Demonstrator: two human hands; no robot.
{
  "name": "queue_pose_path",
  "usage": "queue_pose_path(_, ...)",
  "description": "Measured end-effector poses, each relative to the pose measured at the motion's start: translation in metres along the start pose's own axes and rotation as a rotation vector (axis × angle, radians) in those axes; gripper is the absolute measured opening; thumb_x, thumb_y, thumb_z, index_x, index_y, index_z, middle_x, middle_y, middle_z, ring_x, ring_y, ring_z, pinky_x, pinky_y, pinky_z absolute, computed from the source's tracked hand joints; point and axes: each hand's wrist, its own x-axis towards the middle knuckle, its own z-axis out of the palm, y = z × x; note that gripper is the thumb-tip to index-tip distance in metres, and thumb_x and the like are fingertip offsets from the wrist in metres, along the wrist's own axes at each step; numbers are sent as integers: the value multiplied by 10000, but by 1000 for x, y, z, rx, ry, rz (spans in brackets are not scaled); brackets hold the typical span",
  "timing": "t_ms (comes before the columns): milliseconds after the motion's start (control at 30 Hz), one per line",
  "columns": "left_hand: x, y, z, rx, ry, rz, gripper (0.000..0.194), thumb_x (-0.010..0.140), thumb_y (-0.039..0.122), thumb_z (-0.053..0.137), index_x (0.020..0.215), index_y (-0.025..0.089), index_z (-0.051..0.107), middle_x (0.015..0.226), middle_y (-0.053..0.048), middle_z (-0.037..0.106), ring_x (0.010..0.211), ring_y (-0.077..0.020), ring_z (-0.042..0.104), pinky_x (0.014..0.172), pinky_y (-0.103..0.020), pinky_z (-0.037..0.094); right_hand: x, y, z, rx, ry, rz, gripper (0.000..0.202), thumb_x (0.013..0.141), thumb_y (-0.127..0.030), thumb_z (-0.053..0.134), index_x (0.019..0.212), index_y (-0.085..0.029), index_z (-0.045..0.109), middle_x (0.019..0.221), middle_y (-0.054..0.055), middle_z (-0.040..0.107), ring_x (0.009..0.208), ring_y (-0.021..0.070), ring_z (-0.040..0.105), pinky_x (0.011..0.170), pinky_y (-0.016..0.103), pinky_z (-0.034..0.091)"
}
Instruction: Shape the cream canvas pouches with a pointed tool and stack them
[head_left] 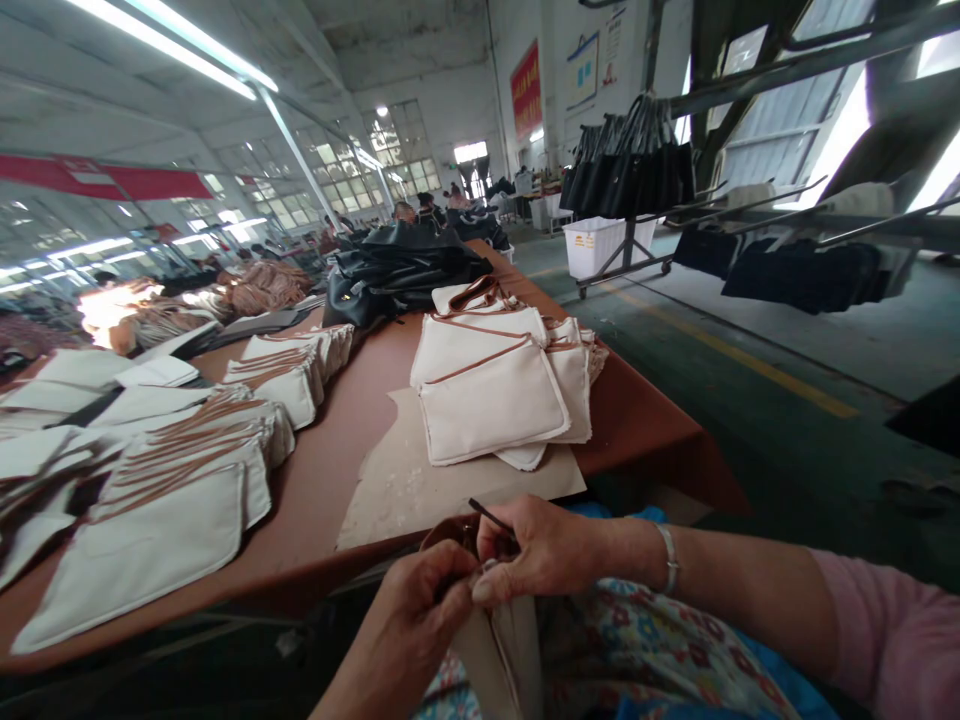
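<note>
Both hands busy on a cream piece point(501, 650) over the lap
Left hand point(431, 600) pinching its top edge; right hand point(536, 550) mostly closed, gripping a thin dark tool point(491, 516) too

Both hands, the left point(420, 610) and the right point(544, 548), pinch a pale cloth piece point(504, 650) just off the near edge of the counter point(330, 440). White pouches point(491, 395) lie heaped by its right edge, partly over a paper sheet point(405, 480); more pouches point(180, 520) overlap in rows toward its left, and black bags point(405, 265) pile up beyond.
</note>
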Motion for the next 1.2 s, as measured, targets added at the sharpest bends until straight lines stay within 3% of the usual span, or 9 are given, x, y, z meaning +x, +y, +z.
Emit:
queue_pose_path(200,4,1,1,92,40,-14,286,898,389,508,759,162,612,690,25,497,651,-144,413,578,-234,327,6,-1,1,14,25,63,179,658,-221,713,785,-122,635,610,-51,544,548,69,427,472,176,322)
queue_pose_path(467,13,-5,1,-102,-57,-139,298,846,430,578,735,154,604,633,31,477,588,-126,374,511,-222,267,0,-1,7,-42,231,31,89,647,-107,638,729,-121,670,614,-32,603,580,91,493,520,191,361)
queue_pose_path(600,8,-15,5,-397,-22,-183,254,774,403,653,698,163,615,588,35,470,539,-121,372,481,-217,271,-5,0,8,-103,247,-174,63,696,-89,623,735,-127,655,675,-12,622,629,101,528,574,199,397)
queue_pose_path(733,3,-18,11,-585,215,-220,378,745,524,707,717,147,691,699,-13,595,641,-152,499,541,-215,383,-8,5,9,-204,208,-512,85,810,-113,568,768,-129,640,754,33,636,721,119,575,684,219,448)
queue_pose_path(833,3,-14,16,-705,74,-275,462,709,581,742,664,130,654,601,-7,568,530,-117,440,483,-211,333,-9,14,10,-372,211,-685,113,857,-143,521,814,-135,625,790,60,622,742,130,571,683,232,454)
queue_pose_path(933,4,-13,18,-766,-86,-274,445,723,532,765,641,131,591,534,14,514,458,-76,343,449,-203,238,-10,22,8,-595,203,-806,121,829,-116,490,821,-157,604,773,46,574,747,144,526,675,249,431)
queue_pose_path(1100,3,-17,18,-705,-102,-213,393,729,453,793,672,131,576,566,25,498,501,-75,340,486,-208,222,-18,23,1,-904,126,-818,137,889,-190,470,823,-178,589,752,40,553,704,156,470,605,278,358)
queue_pose_path(1200,1,-18,18,-577,-84,-138,410,759,494,750,692,131,572,585,35,459,531,-82,318,499,-216,214,-25,17,1,-749,84,-825,135,896,-212,458,872,-168,584,759,49,571,719,157,495,645,278,392)
